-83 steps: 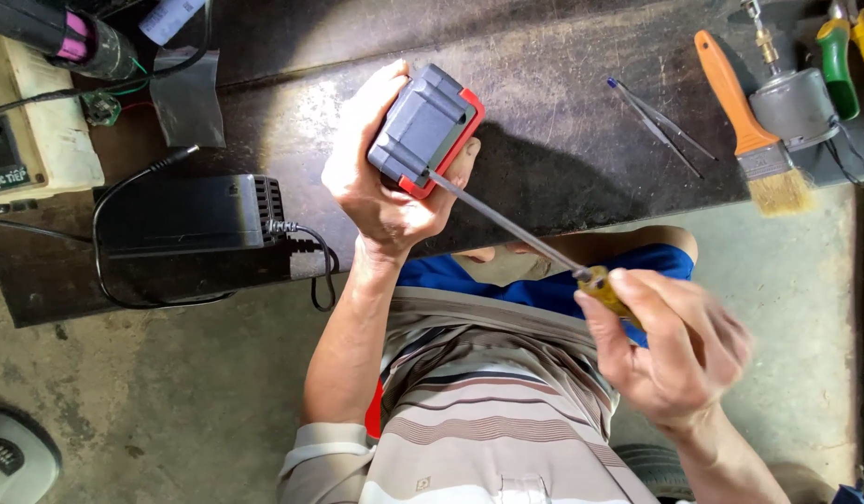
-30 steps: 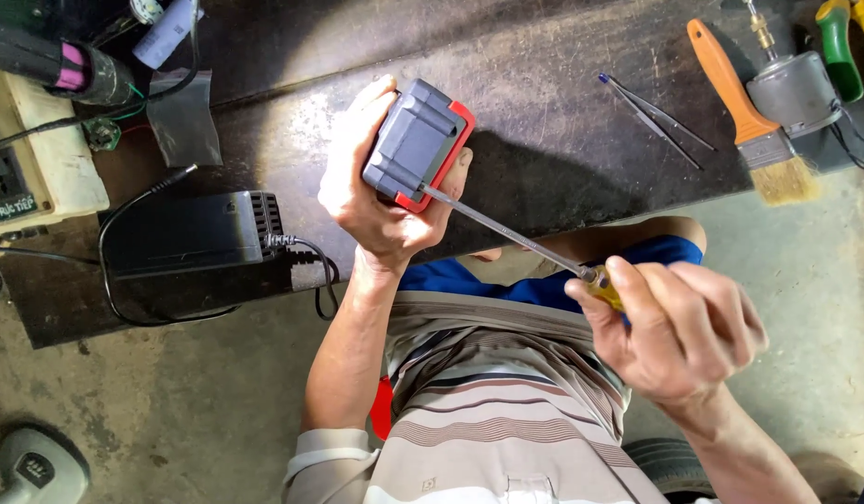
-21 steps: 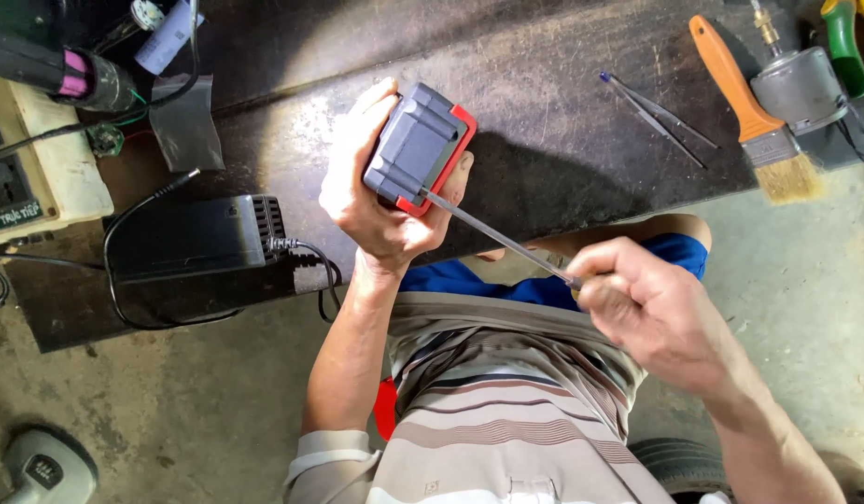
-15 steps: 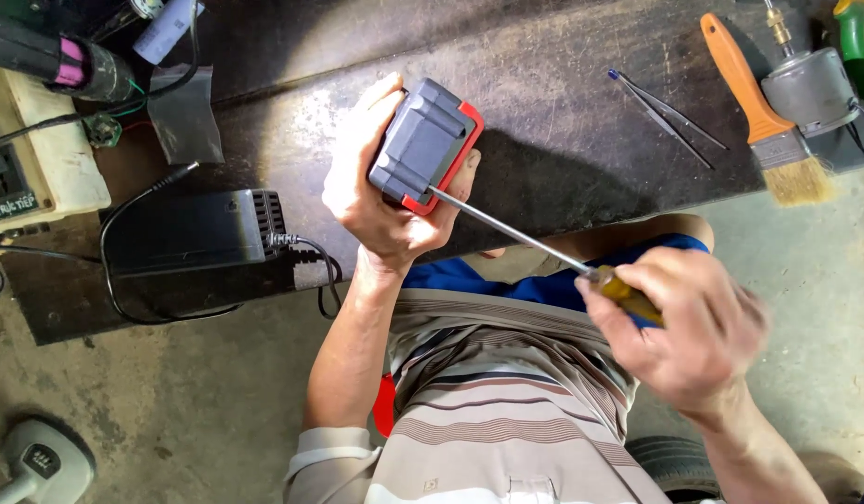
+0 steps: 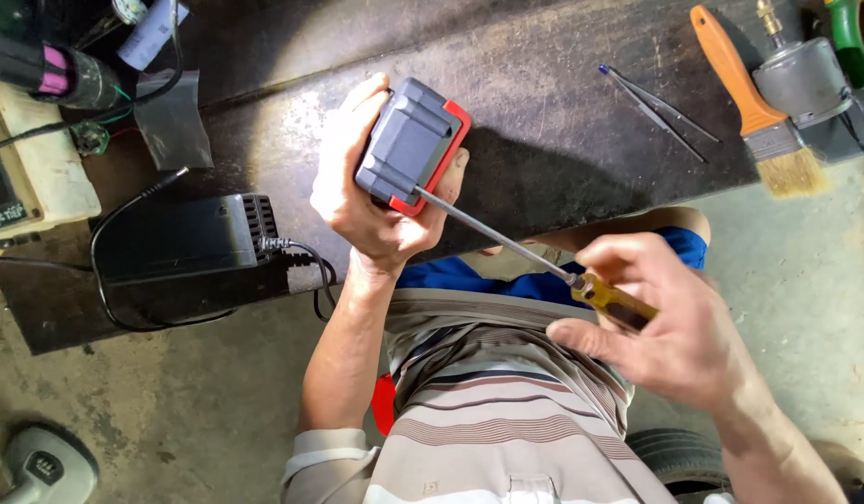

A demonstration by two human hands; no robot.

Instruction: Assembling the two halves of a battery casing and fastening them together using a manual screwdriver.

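My left hand (image 5: 366, 201) grips a grey and red box-shaped battery pack (image 5: 411, 145) above the dark workbench (image 5: 544, 121). My right hand (image 5: 665, 322) is closed around the yellow handle of a long screwdriver (image 5: 506, 238). Its metal shaft runs up and left, and the tip meets the lower corner of the pack. My striped shirt and blue shorts fill the lower middle of the view.
A black power adapter (image 5: 184, 238) with a cable lies left of the pack. An orange-handled brush (image 5: 749, 107), tweezers (image 5: 656, 103) and a small metal motor (image 5: 800, 75) lie at the right. A beige device (image 5: 26, 177) sits at the far left. Concrete floor lies below.
The screwdriver tip stays at the pack's lower corner. My right hand has shifted its hold on the handle, sliding along it and back. The left hand keeps the pack nearly still.
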